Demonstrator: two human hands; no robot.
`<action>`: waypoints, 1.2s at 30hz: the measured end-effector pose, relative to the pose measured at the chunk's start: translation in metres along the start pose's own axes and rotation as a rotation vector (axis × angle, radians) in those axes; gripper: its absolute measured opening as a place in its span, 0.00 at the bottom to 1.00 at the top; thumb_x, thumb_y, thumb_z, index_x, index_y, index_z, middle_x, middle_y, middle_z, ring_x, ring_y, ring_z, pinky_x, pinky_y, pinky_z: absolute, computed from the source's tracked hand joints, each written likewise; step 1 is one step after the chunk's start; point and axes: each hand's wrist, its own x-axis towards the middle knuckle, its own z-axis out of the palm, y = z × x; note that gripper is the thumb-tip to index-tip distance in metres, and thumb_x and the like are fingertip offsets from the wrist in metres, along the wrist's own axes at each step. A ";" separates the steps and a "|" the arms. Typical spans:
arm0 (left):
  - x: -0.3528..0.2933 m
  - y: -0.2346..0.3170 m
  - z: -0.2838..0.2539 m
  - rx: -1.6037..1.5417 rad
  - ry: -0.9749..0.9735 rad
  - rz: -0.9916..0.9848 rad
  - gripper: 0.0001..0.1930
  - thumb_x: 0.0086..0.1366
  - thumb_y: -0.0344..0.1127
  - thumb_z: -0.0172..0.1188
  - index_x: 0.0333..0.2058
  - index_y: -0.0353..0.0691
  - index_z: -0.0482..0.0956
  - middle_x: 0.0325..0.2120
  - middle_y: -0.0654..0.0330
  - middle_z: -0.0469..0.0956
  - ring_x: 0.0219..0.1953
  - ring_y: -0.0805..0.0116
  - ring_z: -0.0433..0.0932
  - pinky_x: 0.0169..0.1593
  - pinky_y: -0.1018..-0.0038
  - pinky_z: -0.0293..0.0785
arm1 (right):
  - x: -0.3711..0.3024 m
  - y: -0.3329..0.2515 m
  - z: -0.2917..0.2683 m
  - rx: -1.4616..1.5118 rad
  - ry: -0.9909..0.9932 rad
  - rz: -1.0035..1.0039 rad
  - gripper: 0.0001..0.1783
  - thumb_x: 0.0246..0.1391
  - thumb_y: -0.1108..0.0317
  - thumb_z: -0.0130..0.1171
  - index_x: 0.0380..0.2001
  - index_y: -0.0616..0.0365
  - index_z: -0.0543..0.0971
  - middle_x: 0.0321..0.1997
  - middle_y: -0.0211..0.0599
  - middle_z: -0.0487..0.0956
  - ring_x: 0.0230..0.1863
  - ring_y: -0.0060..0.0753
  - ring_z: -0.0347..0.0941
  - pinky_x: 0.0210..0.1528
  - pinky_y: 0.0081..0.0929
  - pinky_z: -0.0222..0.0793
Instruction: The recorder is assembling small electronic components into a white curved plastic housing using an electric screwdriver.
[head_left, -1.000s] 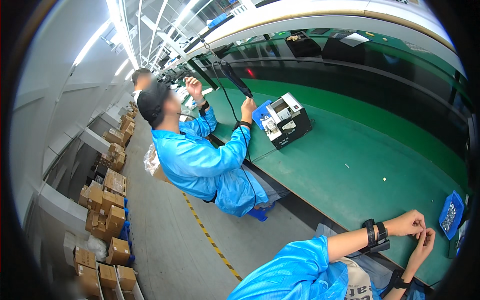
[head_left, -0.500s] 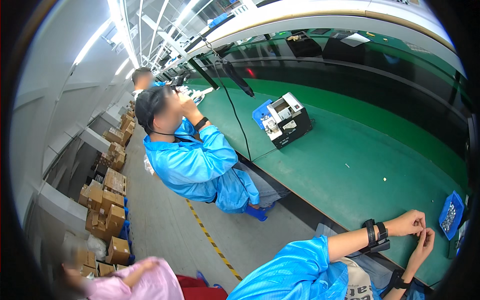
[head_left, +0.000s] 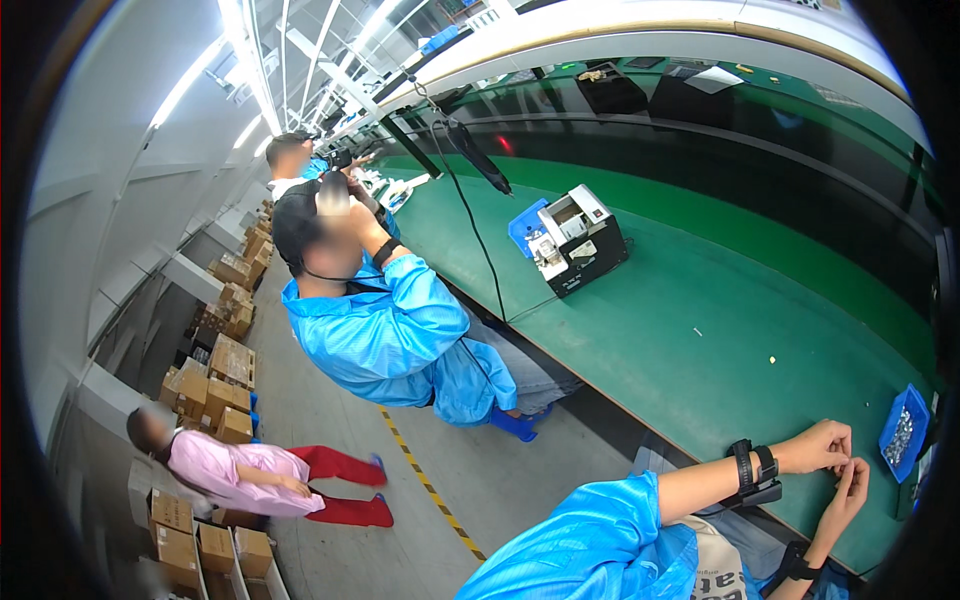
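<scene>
Above the near bench edge at the right, my left hand [head_left: 818, 446] is closed in a pinch, with black bands on its wrist. My right hand [head_left: 845, 497], also pinching, comes up below it from a wrist with a black band. The fingertips of both hands meet, and whatever sits between them is too small to make out. Just right of my hands stands a blue bin [head_left: 903, 433] holding small shiny metal parts [head_left: 903, 432].
A black-and-white machine [head_left: 580, 240] with a blue tray [head_left: 528, 228] stands farther along the green bench [head_left: 660, 310]. A black power screwdriver [head_left: 478, 158] hangs above. A co-worker in blue [head_left: 380, 335] is at the bench; cardboard boxes [head_left: 230, 360] line the aisle.
The person in pink has moved farther up the aisle and shows whole with red trousers. The near co-worker's head and arm have shifted slightly. My hands stay together in nearly the same place.
</scene>
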 end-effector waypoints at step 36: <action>0.003 -0.018 0.001 0.102 0.094 0.053 0.07 0.68 0.26 0.63 0.32 0.33 0.74 0.24 0.57 0.82 0.26 0.74 0.79 0.30 0.74 0.74 | -0.001 -0.008 0.001 -0.048 -0.022 0.043 0.11 0.76 0.68 0.52 0.50 0.65 0.78 0.42 0.28 0.76 0.41 0.19 0.67 0.45 0.20 0.64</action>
